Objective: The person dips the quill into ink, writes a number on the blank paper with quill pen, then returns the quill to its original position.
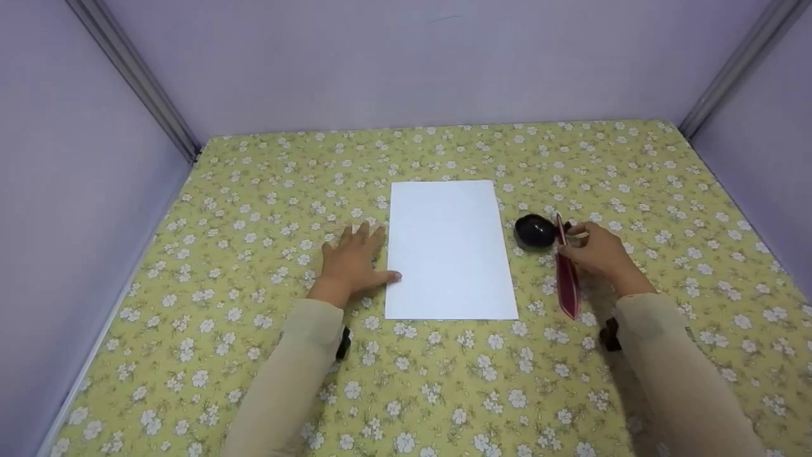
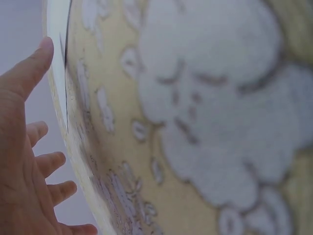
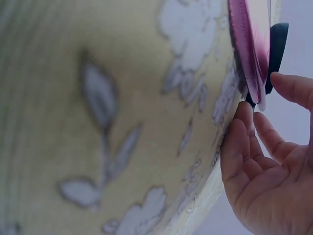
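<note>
Head, surface: a yellow surface [image 1: 444, 393] printed with white flowers, bordered by pale walls [image 1: 406, 70] along its far edge and both sides.
Head, paper: a white sheet of paper [image 1: 450, 251] lies flat near the middle of the surface, its short sides facing the near and far edges.
Head, left hand: the left hand [image 1: 351, 261] lies palm down beside the paper, fingers straight and spread toward the far edge, thumb on the paper's left side.
Head, right hand: the right hand [image 1: 593, 251], on the right part of the surface, pinches a packet [image 1: 568, 289] between thumb and fingers.
Head, packet: dark red, seen nearly edge-on, right of the paper and just beside a round black bowl [image 1: 535, 231].
Head, hard to tell: a small dark bit shows between packet and fingers; whether it belongs to the bowl is unclear.
Left wrist, hand: all five fingertips show; the back part of the hand is cut off. The paper is only a narrow white strip behind the thumb.
Right wrist, packet: a pink side and a paler, shiny side appear, unlike the dark red above; its upper end is cut off.
Right wrist, bowl: mostly hidden behind the packet, a dark edge by the thumb tip.
Both wrists, print: the nearest flowers are blurred.
</note>
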The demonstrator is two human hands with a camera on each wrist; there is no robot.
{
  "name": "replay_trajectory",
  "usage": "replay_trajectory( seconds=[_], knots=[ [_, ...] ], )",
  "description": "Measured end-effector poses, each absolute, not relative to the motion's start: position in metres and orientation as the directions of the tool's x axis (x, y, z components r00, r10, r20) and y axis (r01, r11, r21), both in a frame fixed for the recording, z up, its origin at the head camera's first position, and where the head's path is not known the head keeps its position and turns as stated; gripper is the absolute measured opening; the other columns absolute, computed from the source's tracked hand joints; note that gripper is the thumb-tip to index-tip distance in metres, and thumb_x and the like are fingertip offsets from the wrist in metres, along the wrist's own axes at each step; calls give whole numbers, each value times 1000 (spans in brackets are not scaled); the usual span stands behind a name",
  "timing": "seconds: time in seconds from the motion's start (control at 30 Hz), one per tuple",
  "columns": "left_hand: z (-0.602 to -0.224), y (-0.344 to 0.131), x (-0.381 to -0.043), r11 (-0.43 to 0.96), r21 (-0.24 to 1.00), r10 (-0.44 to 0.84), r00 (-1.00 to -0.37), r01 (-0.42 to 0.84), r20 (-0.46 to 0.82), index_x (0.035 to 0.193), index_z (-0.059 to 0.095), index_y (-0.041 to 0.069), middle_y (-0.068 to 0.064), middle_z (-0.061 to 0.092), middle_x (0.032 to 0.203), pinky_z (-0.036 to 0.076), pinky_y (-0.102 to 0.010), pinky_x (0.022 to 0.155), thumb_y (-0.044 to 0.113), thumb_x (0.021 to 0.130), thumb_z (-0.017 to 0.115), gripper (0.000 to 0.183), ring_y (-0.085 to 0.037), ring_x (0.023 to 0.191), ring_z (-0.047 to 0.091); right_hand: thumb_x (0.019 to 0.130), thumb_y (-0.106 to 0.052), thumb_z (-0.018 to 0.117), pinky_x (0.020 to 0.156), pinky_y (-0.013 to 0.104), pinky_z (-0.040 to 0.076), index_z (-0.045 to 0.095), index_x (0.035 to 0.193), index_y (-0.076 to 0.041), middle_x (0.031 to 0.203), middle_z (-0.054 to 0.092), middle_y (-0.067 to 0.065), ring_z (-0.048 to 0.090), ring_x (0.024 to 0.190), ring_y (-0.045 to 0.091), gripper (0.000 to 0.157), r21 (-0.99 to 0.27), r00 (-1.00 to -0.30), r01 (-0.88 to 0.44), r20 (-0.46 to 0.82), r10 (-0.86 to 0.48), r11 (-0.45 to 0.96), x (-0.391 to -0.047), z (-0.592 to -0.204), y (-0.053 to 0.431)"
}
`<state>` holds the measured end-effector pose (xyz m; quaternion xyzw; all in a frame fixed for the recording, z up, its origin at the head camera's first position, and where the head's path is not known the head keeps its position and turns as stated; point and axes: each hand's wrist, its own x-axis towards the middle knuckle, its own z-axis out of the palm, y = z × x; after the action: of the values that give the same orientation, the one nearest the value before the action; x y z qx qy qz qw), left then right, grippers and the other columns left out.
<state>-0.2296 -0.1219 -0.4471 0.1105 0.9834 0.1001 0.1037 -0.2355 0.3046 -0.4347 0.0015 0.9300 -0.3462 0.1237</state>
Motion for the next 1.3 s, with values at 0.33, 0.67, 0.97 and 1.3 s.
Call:
replay_trajectory(
  seconds=[0.33, 0.67, 0.97, 1.3],
  knots=[
    [-449, -120, -229, 945, 253, 271, -926, 206, -261, 154, 16, 32, -4, 10, 159, 12, -67, 105, 69, 82, 55, 90, -33, 143, 6, 95, -28, 57, 85, 51, 46, 45, 129, 9, 118, 54, 32, 55, 103, 41, 51, -642, -970, 80, -225, -88, 763, -235, -436, 304],
    [-448, -121, -228, 943, 260, 283, -916, 210, -286, 152, 23, 32, -4, 8, 159, 15, -66, 105, 69, 83, 55, 85, -33, 144, 4, 94, -26, 58, 83, 50, 46, 48, 126, 8, 113, 55, 31, 56, 98, 40, 47, -636, -974, 64, -206, -89, 769, -236, -437, 305],
    [-448, -121, -229, 945, 247, 283, -916, 215, -285, 152, 23, 32, -4, 8, 159, 15, -67, 104, 69, 83, 54, 84, -33, 144, 4, 93, -25, 58, 77, 44, 48, 50, 125, 7, 109, 57, 29, 59, 92, 36, 46, -636, -978, 65, -195, -79, 769, -236, -437, 305],
    [-449, -121, -229, 941, 251, 294, -915, 227, -275, 152, 24, 31, -4, 9, 159, 16, -67, 104, 69, 83, 55, 85, -33, 143, 6, 96, -23, 57, 70, 34, 51, 46, 130, 6, 112, 57, 27, 61, 87, 27, 46, -705, -972, 107, -221, -74, 701, -229, -431, 307]
  ],
)
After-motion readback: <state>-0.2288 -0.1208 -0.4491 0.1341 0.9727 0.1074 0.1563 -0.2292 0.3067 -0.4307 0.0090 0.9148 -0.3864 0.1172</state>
